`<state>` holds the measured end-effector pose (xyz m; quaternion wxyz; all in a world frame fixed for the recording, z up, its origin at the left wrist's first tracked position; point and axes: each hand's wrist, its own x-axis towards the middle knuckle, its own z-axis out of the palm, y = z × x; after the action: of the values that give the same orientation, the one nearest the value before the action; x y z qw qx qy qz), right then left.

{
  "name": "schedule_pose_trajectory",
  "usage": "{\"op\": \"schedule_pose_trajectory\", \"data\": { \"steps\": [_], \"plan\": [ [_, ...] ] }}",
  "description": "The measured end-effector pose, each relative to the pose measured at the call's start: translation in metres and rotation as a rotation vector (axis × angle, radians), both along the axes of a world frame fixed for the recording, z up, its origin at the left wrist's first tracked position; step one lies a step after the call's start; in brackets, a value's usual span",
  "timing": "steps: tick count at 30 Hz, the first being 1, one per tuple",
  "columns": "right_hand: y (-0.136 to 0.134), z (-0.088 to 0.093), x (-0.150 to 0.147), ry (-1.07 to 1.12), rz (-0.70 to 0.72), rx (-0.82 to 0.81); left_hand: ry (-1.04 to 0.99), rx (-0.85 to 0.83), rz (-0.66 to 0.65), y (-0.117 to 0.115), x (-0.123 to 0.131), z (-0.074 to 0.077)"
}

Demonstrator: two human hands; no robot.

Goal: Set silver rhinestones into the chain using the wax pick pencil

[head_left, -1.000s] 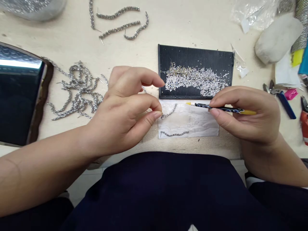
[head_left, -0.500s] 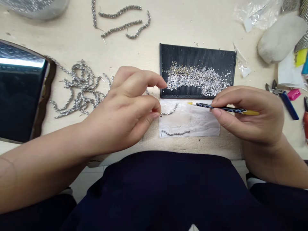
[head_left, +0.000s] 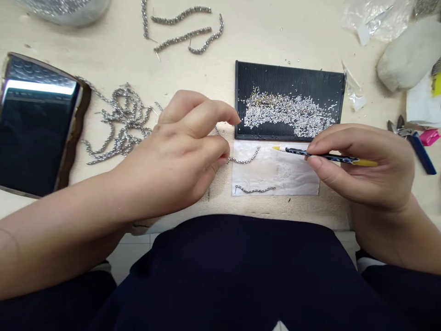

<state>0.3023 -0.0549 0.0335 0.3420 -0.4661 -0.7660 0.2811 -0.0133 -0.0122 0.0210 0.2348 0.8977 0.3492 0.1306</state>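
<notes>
Head view, looking down at a cream counter (head_left: 206, 69): the left hand (head_left: 175, 147) forms a narrow grip, thumb and forefinger pinched on one end of a short silver beaded strand (head_left: 244, 161). The strand curves away from those fingertips across the top of a whitish sheet (head_left: 275, 172), and its far end rises just past the sheet's upper edge area without leaving it. A second beaded strand (head_left: 255, 190) lies along the sheet's lower edge, apart from the first.

The right hand (head_left: 365, 170) holds a narrow grip around a slim black patterned pick pencil (head_left: 327, 157) with a yellow end, its pale tip pointing left over the sheet, near the first strand but not touching it.

Directly above the sheet and touching its edge sits a black ridged tray (head_left: 289, 76), covered by a broad band of tiny silver beads (head_left: 285, 112). The left forefinger reaches close to the tray's lower-left corner.

Left of the hands lies a tangled heap of finished strands (head_left: 120, 124), beside a dark glossy panel in a wavy brown frame (head_left: 37, 133). Three or four more strands (head_left: 182, 32) lie loose farther up. To the right are a clear plastic bag (head_left: 375, 20), a white padded lump (head_left: 409, 53), and pliers with blue handles (head_left: 399, 129).
</notes>
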Motion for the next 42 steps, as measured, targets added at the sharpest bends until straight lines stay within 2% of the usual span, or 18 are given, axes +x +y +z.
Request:
{"op": "schedule_pose_trajectory", "data": {
  "steps": [10,17,23,27,32,42],
  "plan": [
    [0.001,0.000,0.000,0.024,0.006,-0.004,0.011,0.000,0.037,0.002,-0.001,-0.003],
    [0.000,-0.002,0.002,0.023,0.012,-0.005,0.028,0.173,0.024,-0.001,-0.004,-0.006],
    [-0.001,0.000,0.001,0.025,0.018,-0.010,-0.020,0.226,0.021,-0.003,-0.004,-0.010],
    [-0.001,0.000,0.001,0.010,0.029,0.005,-0.064,0.343,-0.020,-0.001,-0.005,-0.016],
    [0.000,0.001,0.002,-0.035,0.052,0.022,-0.130,0.385,0.026,-0.002,-0.003,-0.025],
    [-0.001,0.002,0.002,-0.033,0.048,0.006,-0.110,0.376,-0.016,-0.005,-0.005,-0.014]
  ]
}}
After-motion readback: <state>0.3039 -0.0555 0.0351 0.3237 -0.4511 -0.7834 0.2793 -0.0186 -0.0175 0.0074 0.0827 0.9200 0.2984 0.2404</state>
